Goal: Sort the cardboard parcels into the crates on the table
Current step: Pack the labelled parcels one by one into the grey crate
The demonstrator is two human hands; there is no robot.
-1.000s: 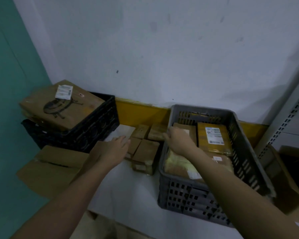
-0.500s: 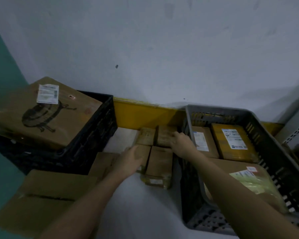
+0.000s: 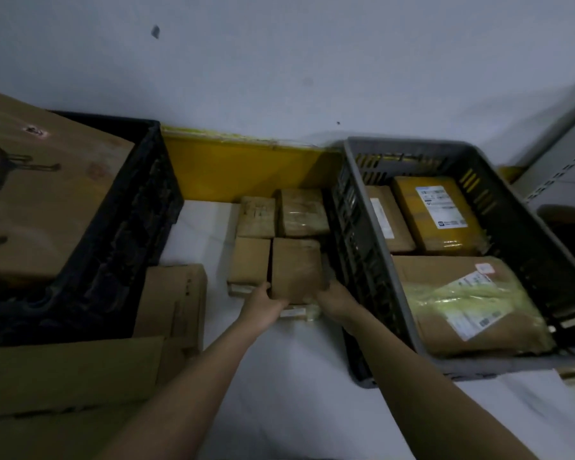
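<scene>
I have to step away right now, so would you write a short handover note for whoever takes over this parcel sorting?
Left hand and right hand grip the near small parcel from both sides, between the crates.
Three more small parcels lie beside it on the table.
Grey crate already holds several parcels; black crate holds a large box.
Left: place the gripped parcel, then sort the other three.

**Browns, black, grey and yellow**

The 4 small parcels (image 3: 281,237) are plain brown. The left crate (image 3: 120,227) is black, the right crate (image 3: 372,207) grey with slotted walls. One packet (image 3: 435,217) inside is yellow with a white label. The tabletop (image 3: 296,376) is white, the wall strip (image 3: 246,167) yellow.
</scene>
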